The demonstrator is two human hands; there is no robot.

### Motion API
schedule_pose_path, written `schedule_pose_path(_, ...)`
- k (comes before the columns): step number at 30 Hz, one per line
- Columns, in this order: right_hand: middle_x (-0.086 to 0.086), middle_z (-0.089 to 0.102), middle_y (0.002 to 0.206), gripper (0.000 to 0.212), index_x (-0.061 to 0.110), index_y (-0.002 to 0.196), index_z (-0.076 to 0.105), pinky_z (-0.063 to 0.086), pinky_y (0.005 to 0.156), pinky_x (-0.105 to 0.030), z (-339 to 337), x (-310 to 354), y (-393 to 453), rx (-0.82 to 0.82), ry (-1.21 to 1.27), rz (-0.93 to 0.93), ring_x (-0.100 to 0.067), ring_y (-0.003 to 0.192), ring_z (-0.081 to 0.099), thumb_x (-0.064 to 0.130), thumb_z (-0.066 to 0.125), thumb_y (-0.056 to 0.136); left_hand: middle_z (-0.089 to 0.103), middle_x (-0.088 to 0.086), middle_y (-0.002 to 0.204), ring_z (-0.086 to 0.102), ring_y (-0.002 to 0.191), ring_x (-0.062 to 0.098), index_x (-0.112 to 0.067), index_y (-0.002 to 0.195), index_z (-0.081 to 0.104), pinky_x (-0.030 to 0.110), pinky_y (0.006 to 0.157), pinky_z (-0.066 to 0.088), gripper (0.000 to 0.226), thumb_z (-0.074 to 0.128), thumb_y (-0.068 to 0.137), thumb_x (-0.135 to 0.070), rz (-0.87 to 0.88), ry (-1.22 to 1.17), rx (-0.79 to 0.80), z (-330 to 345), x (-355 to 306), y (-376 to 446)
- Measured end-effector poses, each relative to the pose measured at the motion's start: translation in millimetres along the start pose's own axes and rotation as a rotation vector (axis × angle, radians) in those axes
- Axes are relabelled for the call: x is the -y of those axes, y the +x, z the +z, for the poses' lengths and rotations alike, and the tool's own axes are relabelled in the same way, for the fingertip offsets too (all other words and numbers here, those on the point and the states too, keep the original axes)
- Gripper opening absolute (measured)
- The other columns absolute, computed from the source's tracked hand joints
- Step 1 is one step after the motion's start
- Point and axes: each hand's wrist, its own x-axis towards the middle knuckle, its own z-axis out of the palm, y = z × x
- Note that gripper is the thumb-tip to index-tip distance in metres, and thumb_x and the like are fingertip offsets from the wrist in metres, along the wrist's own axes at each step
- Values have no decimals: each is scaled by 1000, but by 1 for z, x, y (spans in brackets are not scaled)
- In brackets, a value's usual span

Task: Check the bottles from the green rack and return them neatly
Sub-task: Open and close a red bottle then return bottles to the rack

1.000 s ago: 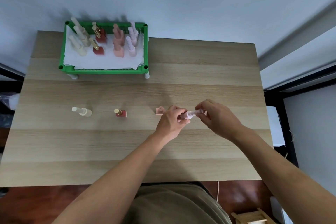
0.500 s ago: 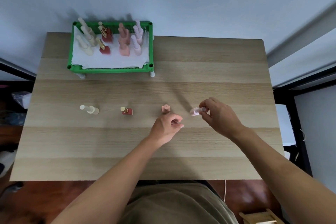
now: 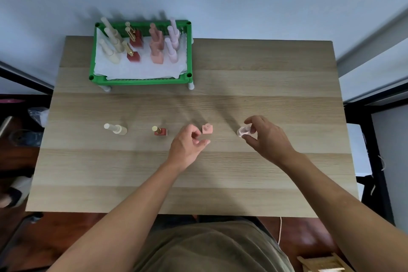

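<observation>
The green rack [image 3: 141, 82] stands at the table's far left, lined with white paper, with cream, red, salmon and pale pink bottles in columns. A row on the table holds a cream bottle [image 3: 116, 129], a red bottle [image 3: 161, 131], a salmon bottle [image 3: 207, 129] and a pale pink bottle [image 3: 242, 132]. My right hand [image 3: 268, 138] has its thumb and fingers around the pale pink bottle, which stands on the wood. My left hand [image 3: 187, 144] hovers just left of and below the salmon bottle, fingers loosely curled, holding nothing.
The wooden table [image 3: 276, 86] ends at a pale wall behind the rack. Dark shelving and clutter lie off the left edge [image 3: 19, 130], a dark frame off the right [image 3: 373, 117]. A wooden object [image 3: 322, 265] sits on the floor at lower right.
Both hands held the pale pink bottle in the air a second ago. My left hand let go and drew back left; my right hand set the bottle down at the row's right end.
</observation>
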Motion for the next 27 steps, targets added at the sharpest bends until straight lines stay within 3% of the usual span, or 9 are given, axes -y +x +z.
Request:
schedule_pose_path(5,3,54,125,53,23,131,49,52,72,-34,12,-8,0,77,34,85,-5,73,59,37,73,86,54,-9,113,60,86,-1,-25,121,53,25,77,51,53,83,77,-31,56,37,64,-8,-9,13)
schedule_pose_path(8,2,50,127,55,25,133,47,55,78,-40,19,-10,2,101,100,142,-16,84,65,37,73,86,52,-9,119,62,97,7,-27,128,54,33,88,53,56,81,79,-29,66,89,130,-8,-14,21)
schedule_pose_path(15,-1,50,121,37,25,123,54,57,76,-45,32,-4,5,77,157,206,-26,91,64,31,69,89,53,-11,103,61,88,13,-30,100,65,36,80,52,20,75,83,-31,86,208,147,-4,-22,31)
schedule_pose_path(19,1,50,115,24,25,115,58,55,75,-42,30,-2,5,75,153,214,-25,89,62,29,66,93,55,-11,100,62,87,13,-30,98,67,34,78,51,16,74,83,-29,89,222,159,-4,-26,33)
schedule_pose_path(27,-1,57,114,24,16,113,59,54,77,-45,7,8,18,51,138,159,-28,89,65,27,67,92,62,-6,98,63,89,14,-27,92,70,34,81,51,9,72,84,-27,150,202,129,-28,-54,33)
